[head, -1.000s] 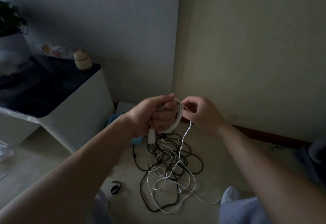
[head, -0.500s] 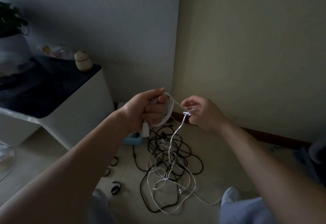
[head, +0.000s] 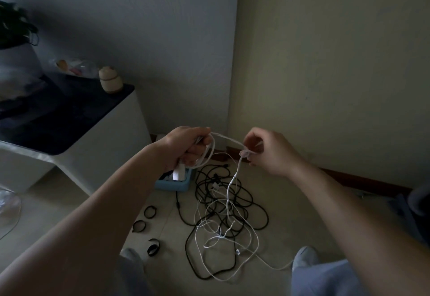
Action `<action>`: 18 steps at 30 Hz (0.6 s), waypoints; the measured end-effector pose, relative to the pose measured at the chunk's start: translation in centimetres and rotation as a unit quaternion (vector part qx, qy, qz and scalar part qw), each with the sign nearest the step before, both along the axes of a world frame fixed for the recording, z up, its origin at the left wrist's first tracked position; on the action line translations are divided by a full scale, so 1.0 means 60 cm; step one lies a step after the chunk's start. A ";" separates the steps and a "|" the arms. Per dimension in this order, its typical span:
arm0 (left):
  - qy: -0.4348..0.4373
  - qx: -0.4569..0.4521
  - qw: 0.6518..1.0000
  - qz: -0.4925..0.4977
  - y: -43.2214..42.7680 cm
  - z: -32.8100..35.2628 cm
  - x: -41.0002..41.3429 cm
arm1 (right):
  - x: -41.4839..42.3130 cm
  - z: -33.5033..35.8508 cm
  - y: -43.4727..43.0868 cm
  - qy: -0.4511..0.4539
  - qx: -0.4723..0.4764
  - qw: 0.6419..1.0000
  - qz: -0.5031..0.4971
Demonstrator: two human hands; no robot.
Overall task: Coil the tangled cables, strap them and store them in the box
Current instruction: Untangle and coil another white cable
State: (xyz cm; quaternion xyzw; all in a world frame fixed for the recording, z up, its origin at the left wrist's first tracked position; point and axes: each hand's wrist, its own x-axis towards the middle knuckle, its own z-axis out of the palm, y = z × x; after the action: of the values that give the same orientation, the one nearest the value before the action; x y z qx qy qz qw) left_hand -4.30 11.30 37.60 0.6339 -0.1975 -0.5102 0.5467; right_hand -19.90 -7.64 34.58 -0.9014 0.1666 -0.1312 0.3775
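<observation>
Cables [head: 223, 216] lie in a black-and-white tangle on the floor [head: 302, 214], below and between both hands; one white cable [head: 233, 179] rises out of the heap up to the hands, and the rest of the pile is untouched by either.

Left hand [head: 186, 149] is fisted round a small coil of that white cable [head: 209, 153], loops hanging off the fingers on the side toward the right hand; a white plug end [head: 178, 172] dangles under the fist, just above the box. Right hand [head: 267, 151] is near the left at abt the same height; thumb and forefinger pinch the white cable, other fingers loosely curled; a short taut run of cable bridges the gap from the coil to the pinch, and from the pinch it drops straight down into the tangle.

Light-blue box [head: 173, 182] sits on the floor under the left hand, just left of the tangle, w/ something white inside; contents too dim to tell. Three black straps [head: 150, 212] lie on the floor left of the cables, apart from them, each curled in a ring.

White cabinet w/ dark top [head: 93, 137] stands to the left against the wall; a small pale jar [head: 110, 79] sits at its back corner. Person's knees show at the bottom edge either side of the pile.
</observation>
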 end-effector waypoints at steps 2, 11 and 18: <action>-0.031 0.031 0.999 0.013 0.003 -0.001 0.000 | 0.001 -0.001 -0.004 -0.016 -0.037 0.999 -0.031; -0.073 0.042 0.996 0.038 0.007 0.010 -0.002 | 0.009 0.015 0.026 -0.019 -0.150 0.987 0.060; -0.014 0.072 0.994 -0.076 0.007 0.012 -0.001 | 0.008 0.034 0.078 -0.063 -0.356 0.928 0.089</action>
State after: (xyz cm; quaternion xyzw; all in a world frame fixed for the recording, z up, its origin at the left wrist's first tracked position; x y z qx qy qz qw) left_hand -4.37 11.72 38.30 0.6621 -0.2157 -0.5536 0.4568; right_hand -19.41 -2.96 36.62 -0.9776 0.0039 -0.2042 0.0513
